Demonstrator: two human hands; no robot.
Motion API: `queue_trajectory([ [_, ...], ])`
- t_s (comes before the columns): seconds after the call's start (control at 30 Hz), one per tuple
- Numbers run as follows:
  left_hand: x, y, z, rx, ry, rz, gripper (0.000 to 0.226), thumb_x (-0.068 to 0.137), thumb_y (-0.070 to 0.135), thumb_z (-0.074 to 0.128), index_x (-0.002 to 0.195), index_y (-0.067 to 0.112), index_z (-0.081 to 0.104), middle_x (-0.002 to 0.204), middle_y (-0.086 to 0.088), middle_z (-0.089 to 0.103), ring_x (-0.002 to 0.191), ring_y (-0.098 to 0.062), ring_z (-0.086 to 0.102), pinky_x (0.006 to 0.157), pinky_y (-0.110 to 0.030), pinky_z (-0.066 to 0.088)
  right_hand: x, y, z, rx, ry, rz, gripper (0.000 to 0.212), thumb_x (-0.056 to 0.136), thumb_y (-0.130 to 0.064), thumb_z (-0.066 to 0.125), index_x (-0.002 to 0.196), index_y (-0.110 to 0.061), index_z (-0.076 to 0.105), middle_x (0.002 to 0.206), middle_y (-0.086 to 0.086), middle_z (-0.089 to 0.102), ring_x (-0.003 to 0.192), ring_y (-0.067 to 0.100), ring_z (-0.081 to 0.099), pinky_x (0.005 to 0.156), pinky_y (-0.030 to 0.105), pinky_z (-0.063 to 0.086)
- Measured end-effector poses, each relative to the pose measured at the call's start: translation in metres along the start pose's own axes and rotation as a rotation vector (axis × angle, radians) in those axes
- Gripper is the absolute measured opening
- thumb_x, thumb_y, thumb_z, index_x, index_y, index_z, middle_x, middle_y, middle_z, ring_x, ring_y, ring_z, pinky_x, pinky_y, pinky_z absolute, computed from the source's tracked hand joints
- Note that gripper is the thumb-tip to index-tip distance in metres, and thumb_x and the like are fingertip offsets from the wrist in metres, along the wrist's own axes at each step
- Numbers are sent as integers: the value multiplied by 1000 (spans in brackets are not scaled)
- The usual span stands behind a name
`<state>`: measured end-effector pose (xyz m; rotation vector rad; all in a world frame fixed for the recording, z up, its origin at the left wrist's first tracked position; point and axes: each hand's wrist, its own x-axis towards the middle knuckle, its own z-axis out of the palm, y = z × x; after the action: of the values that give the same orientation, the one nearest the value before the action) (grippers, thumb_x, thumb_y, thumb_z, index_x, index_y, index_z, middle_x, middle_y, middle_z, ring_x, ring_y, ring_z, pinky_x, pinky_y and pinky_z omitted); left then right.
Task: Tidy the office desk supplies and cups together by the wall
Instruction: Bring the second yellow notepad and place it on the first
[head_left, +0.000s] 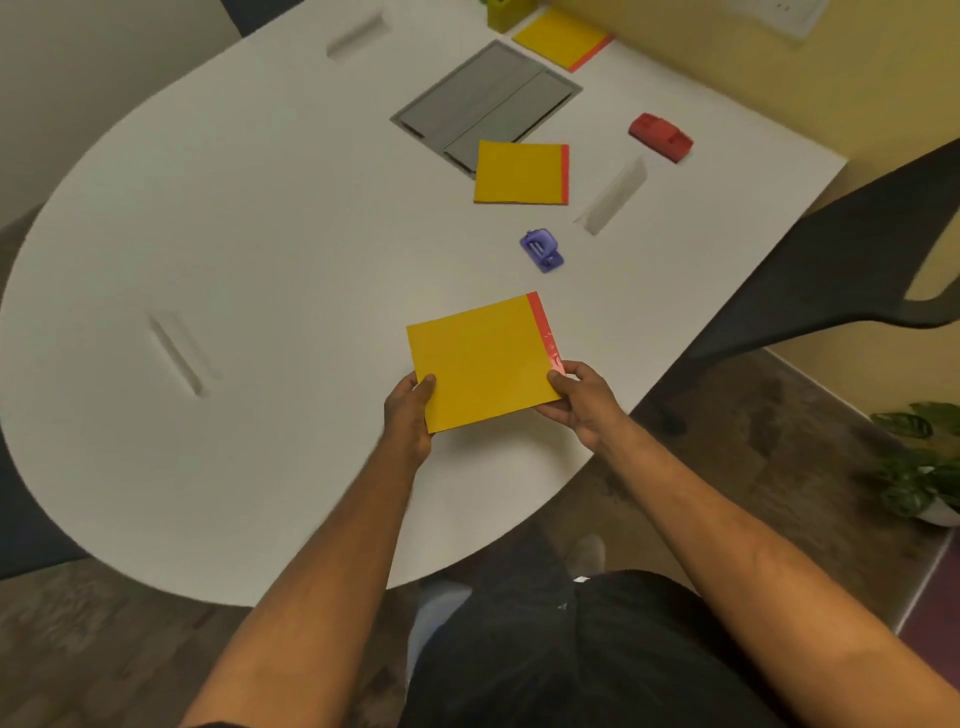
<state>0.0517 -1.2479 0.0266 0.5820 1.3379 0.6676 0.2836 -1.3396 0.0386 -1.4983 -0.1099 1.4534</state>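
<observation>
I hold a yellow pad with a red edge strip (480, 364) over the near part of the white desk (249, 270). My left hand (410, 410) pinches its near left corner and my right hand (579, 397) pinches its near right corner. A second yellow pad (519, 172) lies flat mid-desk. A third yellow pad (561, 39) lies by the yellow wall at the back. Between the pads sits a small purple punch (542, 250). A red stapler-like item (661, 136) rests at the right side of the desk.
A grey cable hatch (485, 101) is set into the desk behind the middle pad. A green container (506, 11) stands at the far edge by the wall. A black chair (841, 260) is at the right, a potted plant (919, 462) on the floor.
</observation>
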Motion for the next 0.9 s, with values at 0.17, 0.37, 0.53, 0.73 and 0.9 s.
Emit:
queue_trajectory([
  [0.17,-9,-12,77,-2,7,10,42,105,20,55,146,15,50,132,-7,63,110,-29,65,84,-42,58,5,-37,-64,-25,20,15,15,102,-13,57,117,-13,58,122,15,67,108,31,69,84,42,62],
  [0.37,7,-5,125,19,3,29,42,105,20,54,147,15,50,132,-7,64,112,-29,65,86,-42,58,28,-74,-103,-130,31,-33,19,100,-17,60,119,-16,62,118,11,67,103,24,69,75,34,62],
  [0.53,39,17,155,56,21,46,48,103,24,58,150,14,49,139,-9,62,121,-32,63,95,-49,56,55,-101,-107,-173,35,-64,26,102,-16,56,128,-20,60,116,2,69,100,19,69,73,32,61],
  [0.73,75,69,203,62,-41,73,42,103,24,58,144,15,54,135,-10,65,113,-29,65,85,-42,58,80,-157,-104,-212,67,-113,28,102,-10,53,127,-24,56,114,-1,68,97,18,69,76,34,62],
  [0.9,120,102,234,42,-106,104,40,102,23,59,141,13,57,133,-12,67,117,-34,65,87,-43,58,118,-197,-104,-248,96,-140,30,103,-10,54,131,-20,56,116,5,70,100,24,70,86,42,62],
])
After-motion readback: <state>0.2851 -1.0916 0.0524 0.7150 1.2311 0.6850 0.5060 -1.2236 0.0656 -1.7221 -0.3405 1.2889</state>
